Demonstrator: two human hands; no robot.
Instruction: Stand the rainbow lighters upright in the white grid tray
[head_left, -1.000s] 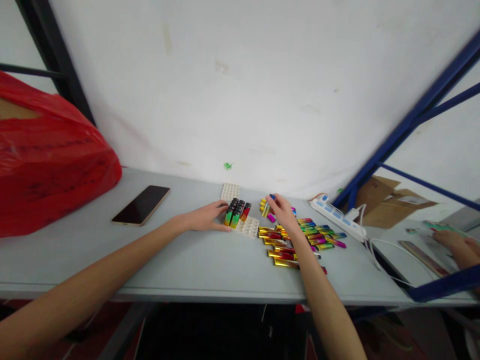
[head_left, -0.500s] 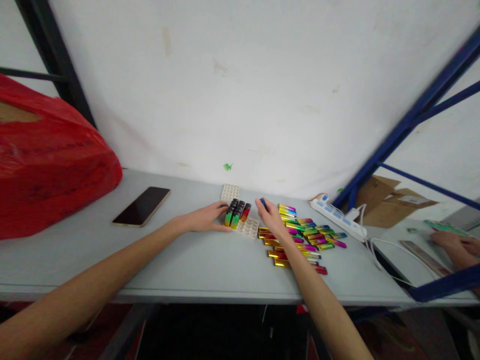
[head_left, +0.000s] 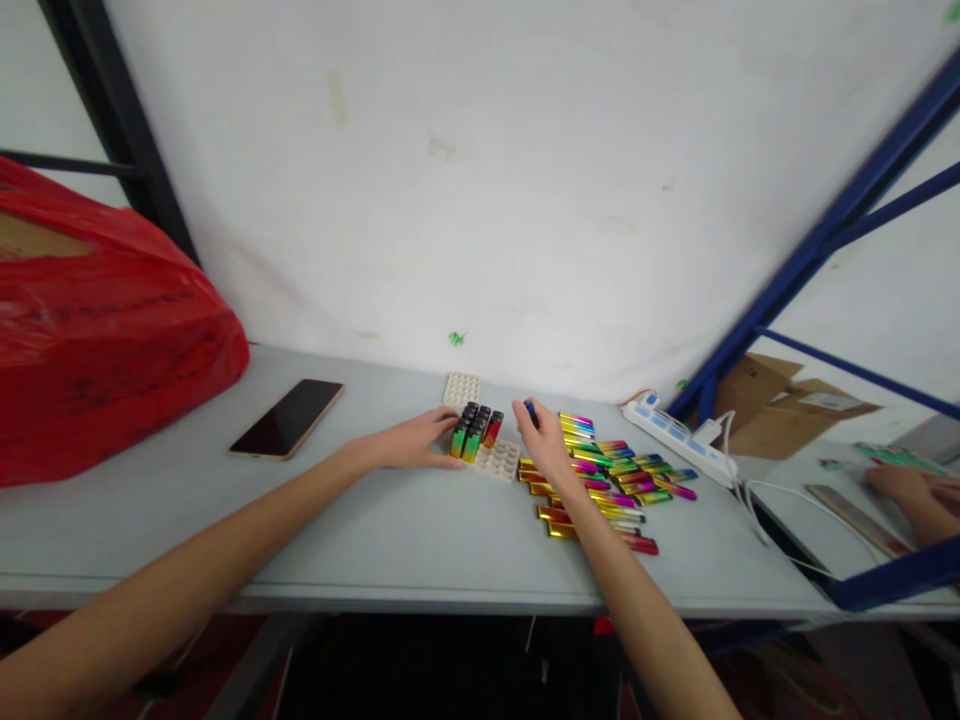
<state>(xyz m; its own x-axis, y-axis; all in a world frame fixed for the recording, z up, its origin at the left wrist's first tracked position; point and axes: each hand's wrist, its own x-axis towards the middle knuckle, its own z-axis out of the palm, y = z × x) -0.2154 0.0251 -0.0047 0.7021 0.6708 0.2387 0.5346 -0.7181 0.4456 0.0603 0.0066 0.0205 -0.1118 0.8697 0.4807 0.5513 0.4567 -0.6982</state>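
A person seated or standing at a pale grey surface (head_left: 390,545) works with both bare hands, a tight cluster of black-topped upright pieces (head_left: 470,440) between them. The left hand (head_left: 412,442) is spread, thumb to the near side and fingers to the far side of the cluster's left edge; whether every fingertip touches cannot be told. The right hand (head_left: 546,440) pinches a blue-ended piece (head_left: 530,408) between thumb and fingers, most of it hidden by the grip, just right of the cluster and apart from it. The upright pieces, green and yellow with a red one at the right, stand at the left of a white dimpled tray (head_left: 505,460), whose right part shows bare hollows. Behind it, near the wall (head_left: 480,180), lies a second white tray (head_left: 461,387). Loose metallic-coloured pieces (head_left: 636,483) lie on their sides beside and partly beneath the right forearm, near a white power strip (head_left: 679,438). At left are a dark-screened phone (head_left: 289,418) and a red plastic bag (head_left: 112,330); at far right, beyond a blue frame (head_left: 795,262), a co-worker's hand (head_left: 900,485) appears.
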